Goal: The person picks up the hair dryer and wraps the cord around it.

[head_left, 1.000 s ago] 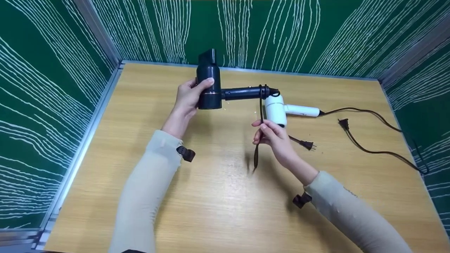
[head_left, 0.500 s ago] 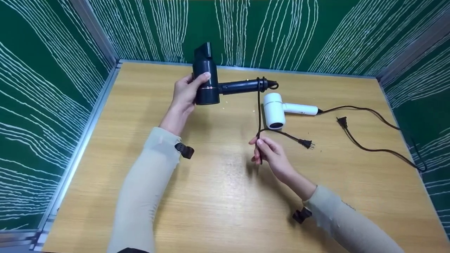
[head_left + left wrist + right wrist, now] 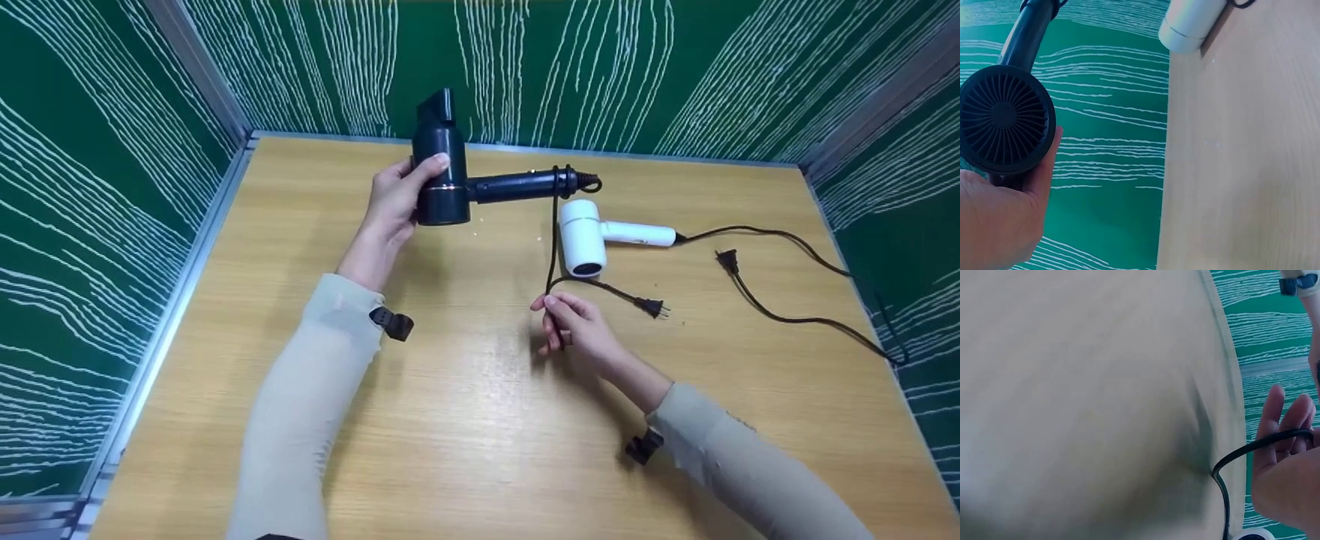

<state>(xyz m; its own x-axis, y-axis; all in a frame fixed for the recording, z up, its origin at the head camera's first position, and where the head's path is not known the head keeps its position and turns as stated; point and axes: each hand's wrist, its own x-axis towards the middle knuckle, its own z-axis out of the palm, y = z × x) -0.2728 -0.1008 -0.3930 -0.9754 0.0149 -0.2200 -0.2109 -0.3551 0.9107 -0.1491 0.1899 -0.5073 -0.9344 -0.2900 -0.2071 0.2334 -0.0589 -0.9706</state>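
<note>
In the head view my left hand point(image 3: 396, 201) grips the barrel of a black hair dryer point(image 3: 441, 161), its flat nozzle pointing to the back wall. The dryer is held up off the table, handle to the right. A black cord point(image 3: 555, 232) loops around the handle's end and runs down to my right hand point(image 3: 585, 326), which pinches it between thumb and fingers. From there a stretch of cord curves right to a two-prong plug point(image 3: 651, 307). The left wrist view shows the dryer's round rear grille point(image 3: 1004, 115). In the right wrist view the cord point(image 3: 1247, 449) crosses my fingers.
A white hair dryer point(image 3: 583, 238) lies on the wooden table point(image 3: 465, 435), just right of the hanging cord. Its own cord point(image 3: 787, 236) bends along the right edge and back to a second plug point(image 3: 727, 261). Green walls point(image 3: 427, 45) with white streaks enclose the table.
My right hand has moved down towards the near side, pinching the cord lower, away from the white hair dryer. My left hand has lifted the black hair dryer slightly up and left.
</note>
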